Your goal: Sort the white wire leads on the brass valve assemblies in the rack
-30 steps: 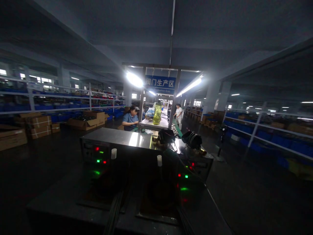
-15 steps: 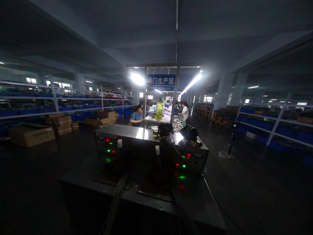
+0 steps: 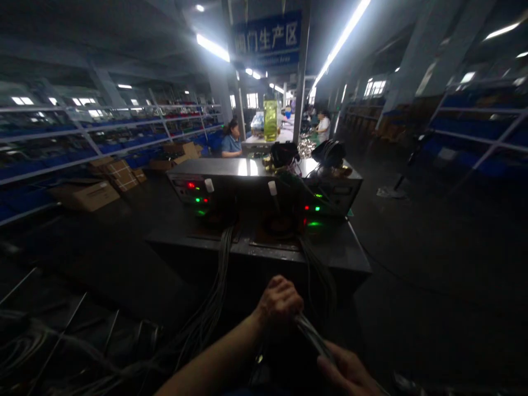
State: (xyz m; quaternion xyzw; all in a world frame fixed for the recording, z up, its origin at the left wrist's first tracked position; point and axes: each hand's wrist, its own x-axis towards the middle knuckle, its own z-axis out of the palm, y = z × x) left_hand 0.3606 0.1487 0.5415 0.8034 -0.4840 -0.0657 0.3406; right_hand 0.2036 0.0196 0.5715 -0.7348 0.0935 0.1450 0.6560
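My left hand (image 3: pixel 281 300) is closed in a fist around one end of a bundle of thin grey wires (image 3: pixel 312 334), in front of the metal bench. Lower and to the right, my right hand (image 3: pixel 348 367) is wrapped round the same bundle, which runs slanting between the two hands. Beyond them, more wires (image 3: pixel 224 256) hang over the front edge of the bench (image 3: pixel 342 254) from a dark square plate. A second hanging bunch (image 3: pixel 319 269) drops from the right-hand plate. The wires' far ends are lost in the dark.
A metal box with lit red and green indicators (image 3: pixel 258 168) stands at the bench's back, black cable-wrapped parts (image 3: pixel 329 151) on top. A yellow-green bottle (image 3: pixel 270 120) is behind. Wires lie over a rack (image 3: pixel 74 344) at lower left. Two people sit farther off; cardboard boxes (image 3: pixel 88 193) are left.
The view has tipped downward, so the bench sits higher in the picture. Both my hands have come into view, holding the wire bundle; the rack at lower left now shows.
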